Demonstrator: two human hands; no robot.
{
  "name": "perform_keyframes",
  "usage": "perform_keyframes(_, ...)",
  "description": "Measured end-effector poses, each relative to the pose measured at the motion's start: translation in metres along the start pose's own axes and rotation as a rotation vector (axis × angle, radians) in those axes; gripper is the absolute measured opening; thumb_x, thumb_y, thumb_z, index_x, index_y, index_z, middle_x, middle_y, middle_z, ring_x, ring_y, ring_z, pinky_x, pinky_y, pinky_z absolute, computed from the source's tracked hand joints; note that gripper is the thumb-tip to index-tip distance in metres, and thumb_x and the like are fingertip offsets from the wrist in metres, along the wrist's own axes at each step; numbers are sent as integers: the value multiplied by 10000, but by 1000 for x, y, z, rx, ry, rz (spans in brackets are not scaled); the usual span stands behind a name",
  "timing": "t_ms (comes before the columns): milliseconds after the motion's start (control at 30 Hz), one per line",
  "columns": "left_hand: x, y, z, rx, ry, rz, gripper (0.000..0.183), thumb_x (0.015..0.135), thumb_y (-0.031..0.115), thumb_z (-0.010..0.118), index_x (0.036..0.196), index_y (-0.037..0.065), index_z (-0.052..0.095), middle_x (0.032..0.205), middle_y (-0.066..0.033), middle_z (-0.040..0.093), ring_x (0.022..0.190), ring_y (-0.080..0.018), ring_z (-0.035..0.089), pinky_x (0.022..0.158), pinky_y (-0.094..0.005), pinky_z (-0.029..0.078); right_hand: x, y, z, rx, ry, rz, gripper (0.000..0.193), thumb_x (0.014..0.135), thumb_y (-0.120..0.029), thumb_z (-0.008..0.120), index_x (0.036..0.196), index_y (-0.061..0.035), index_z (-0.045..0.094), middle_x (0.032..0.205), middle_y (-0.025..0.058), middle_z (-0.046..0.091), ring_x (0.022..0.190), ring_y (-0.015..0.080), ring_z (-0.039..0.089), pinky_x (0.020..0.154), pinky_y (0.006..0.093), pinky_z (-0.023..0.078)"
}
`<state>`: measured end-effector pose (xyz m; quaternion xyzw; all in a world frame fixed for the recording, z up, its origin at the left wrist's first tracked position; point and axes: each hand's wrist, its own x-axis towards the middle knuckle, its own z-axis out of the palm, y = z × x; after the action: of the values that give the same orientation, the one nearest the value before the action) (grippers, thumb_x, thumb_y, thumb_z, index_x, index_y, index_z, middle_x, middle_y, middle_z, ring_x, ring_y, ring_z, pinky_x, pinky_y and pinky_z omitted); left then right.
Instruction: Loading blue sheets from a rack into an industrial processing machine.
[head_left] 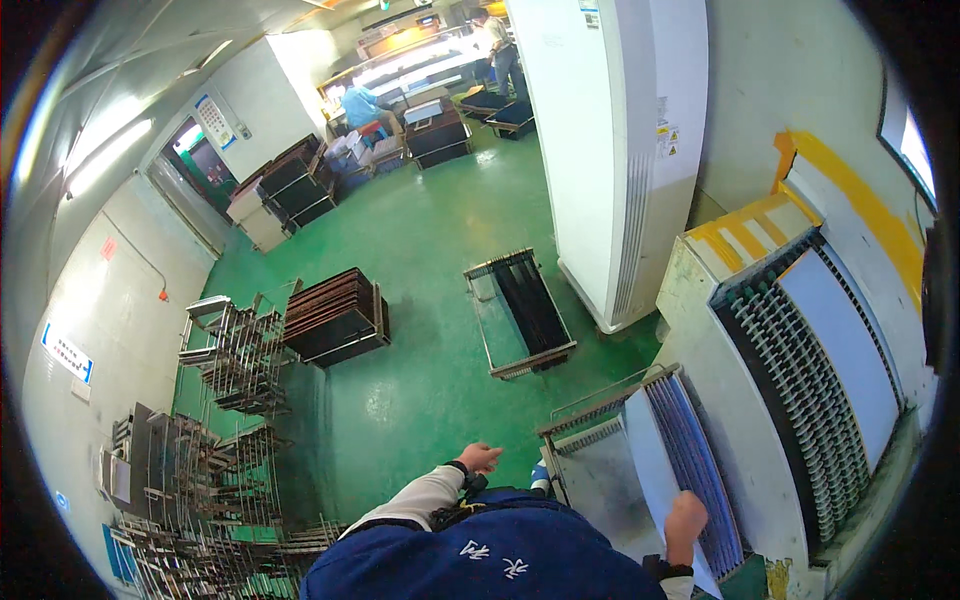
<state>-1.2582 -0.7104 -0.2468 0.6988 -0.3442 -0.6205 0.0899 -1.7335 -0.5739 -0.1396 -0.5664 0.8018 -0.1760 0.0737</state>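
My right hand [686, 520] is closed at the upper edge of a pale, flat panel [650, 460]. That panel stands tilted in a metal slotted rack [600, 408], beside several upright blue-edged panels [695, 460]. My left hand [481, 458] hangs in front of my body, left of the rack. Its fingers look loosely apart, and nothing shows in them. To the right of the rack stands a conveyor machine [800, 370] with rows of small rollers, and a large pale panel [840, 345] lies on it.
A metal rack with dark panels [530, 310] stands on the green floor ahead. Left of it is a rack of brown-edged boards [335, 318]. Several bare metal racks [235, 355] line the left wall. A tall white cabinet [610, 160] rises ahead. Two people [362, 105] work far off.
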Motion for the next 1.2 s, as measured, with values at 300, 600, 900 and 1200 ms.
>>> perform_keyframes(300, 14, -8, 0, -29, -42, 8, 477, 821, 404, 616, 1067, -1, 566, 921, -94, 636, 646, -166, 619, 486, -271, 484, 18, 49, -132, 447, 335, 230, 138, 830, -54, 503, 901, 51, 554, 798, 194, 536, 746, 275, 529, 652, 396, 427)
perform_keyframes(600, 9, -3, 0, -94, -73, 6, 457, 835, 390, 606, 1092, 16, 552, 942, -86, 635, 730, -180, 630, 543, -282, 499, 24, 51, -169, 609, 496, 324, 278, 826, 21, 513, 1097, -5, 569, 976, 103, 557, 890, 209, 553, 823, 384, 452)
perform_keyframes(900, -6, 5, -2, -114, -113, -6, 369, 867, 328, 578, 1040, 4, 539, 918, -103, 630, 718, -207, 636, 548, -292, 495, 48, 67, -134, 1835, 644, 568, 123, 778, -32, 591, 879, -72, 532, 844, 45, 562, 799, 166, 540, 755, 344, 440)
perform_keyframes(1200, 7, -7, -15, -128, -151, -42, 353, 878, 310, 579, 1032, -4, 525, 932, -138, 621, 773, -264, 639, 563, -333, 520, 48, 93, -150, 1869, 902, 482, 80, 797, -93, 624, 833, -64, 558, 816, 44, 587, 797, 171, 549, 744, 325, 434)
